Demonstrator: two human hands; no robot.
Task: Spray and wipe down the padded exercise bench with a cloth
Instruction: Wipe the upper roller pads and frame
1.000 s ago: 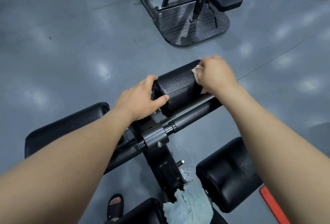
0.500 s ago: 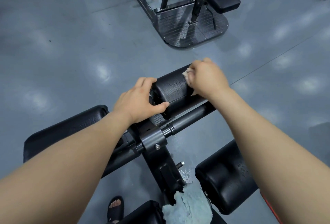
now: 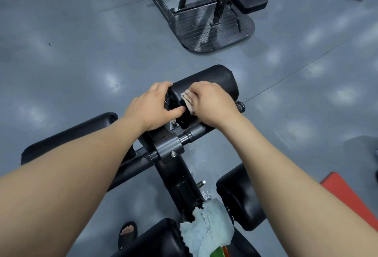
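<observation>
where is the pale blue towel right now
The pale blue towel lies at the bottom centre of the head view, draped on the near bench pad, just left of the lower roller pad.

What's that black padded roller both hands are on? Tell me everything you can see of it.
The black roller pad is a short, fat cylinder, seemingly textured vinyl over padding, lying on its side just above the bench's dark metal bar. The left hand grips its inner end; the right hand presses a small pale cloth against its top near that end.
</observation>
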